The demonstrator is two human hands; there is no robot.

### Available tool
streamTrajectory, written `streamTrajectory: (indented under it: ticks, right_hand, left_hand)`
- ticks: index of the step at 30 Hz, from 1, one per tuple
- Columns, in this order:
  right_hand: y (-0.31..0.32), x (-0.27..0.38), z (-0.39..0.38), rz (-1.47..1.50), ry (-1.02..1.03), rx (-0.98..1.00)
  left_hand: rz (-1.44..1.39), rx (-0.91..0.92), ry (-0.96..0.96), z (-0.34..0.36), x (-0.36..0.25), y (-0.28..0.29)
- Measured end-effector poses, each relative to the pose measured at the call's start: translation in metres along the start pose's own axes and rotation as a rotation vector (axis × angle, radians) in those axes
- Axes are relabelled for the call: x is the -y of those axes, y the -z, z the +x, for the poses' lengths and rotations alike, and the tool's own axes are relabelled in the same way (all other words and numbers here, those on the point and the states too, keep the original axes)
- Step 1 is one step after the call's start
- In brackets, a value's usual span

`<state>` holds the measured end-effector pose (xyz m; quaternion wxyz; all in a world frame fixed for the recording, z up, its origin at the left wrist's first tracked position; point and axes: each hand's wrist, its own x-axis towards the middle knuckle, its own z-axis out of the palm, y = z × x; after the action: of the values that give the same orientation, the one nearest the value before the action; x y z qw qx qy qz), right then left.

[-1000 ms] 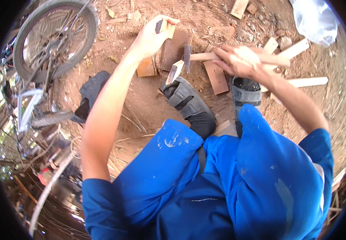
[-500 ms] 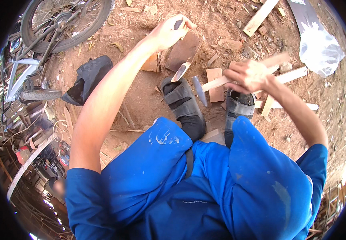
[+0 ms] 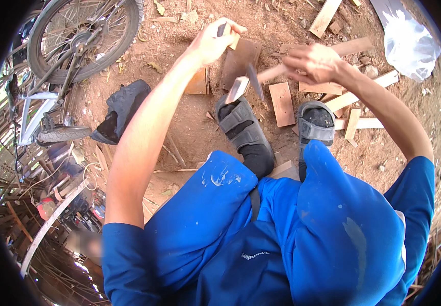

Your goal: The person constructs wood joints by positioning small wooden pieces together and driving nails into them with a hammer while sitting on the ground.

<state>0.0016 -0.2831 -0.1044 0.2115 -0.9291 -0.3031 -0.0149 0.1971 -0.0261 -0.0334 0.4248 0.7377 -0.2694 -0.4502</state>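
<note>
My right hand (image 3: 312, 64) is wrapped round the long wooden handle of a hammer (image 3: 255, 81). The hammer's dark metal head is beside the pale end of a wood block (image 3: 238, 88); I cannot tell whether they touch. Farther up and left, my left hand (image 3: 214, 43) is closed on a dark, flat-ended piece (image 3: 222, 30). A bit of tan wood (image 3: 234, 41) shows by its fingers, and what that belongs to is unclear. Below the left hand lies a brown board (image 3: 241, 56) on the dirt, partly behind the hammer.
My sandalled feet (image 3: 241, 125) stand close to the block. Wood offcuts (image 3: 281, 104) and strips (image 3: 366, 92) lie to the right, near a clear plastic bag (image 3: 409, 46). At left are a black bag (image 3: 123, 109) and a bicycle wheel (image 3: 85, 41).
The hammer has risen in the picture, its head now nearer the board and the wood block. My left hand keeps its grip. The whole view has shifted slightly.
</note>
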Motion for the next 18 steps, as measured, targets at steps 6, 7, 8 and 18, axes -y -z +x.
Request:
streamTrajectory:
  ticks: [6, 7, 8, 18]
  right_hand:
    - [0.010, 0.005, -0.009, 0.014, -0.226, 0.111]
    - [0.006, 0.013, -0.004, 0.085, -0.249, 0.109]
    - [0.009, 0.018, -0.008, 0.064, -0.153, -0.004]
    - [0.005, 0.017, -0.039, 0.041, 0.080, -0.024]
  left_hand:
    - [0.171, 0.019, -0.029, 0.010, 0.000, -0.022]
    - [0.179, 0.048, -0.041, 0.011, -0.002, -0.020]
    - [0.202, 0.005, -0.023, 0.009, -0.002, -0.026]
    - [0.181, 0.034, -0.045, 0.013, -0.004, -0.026]
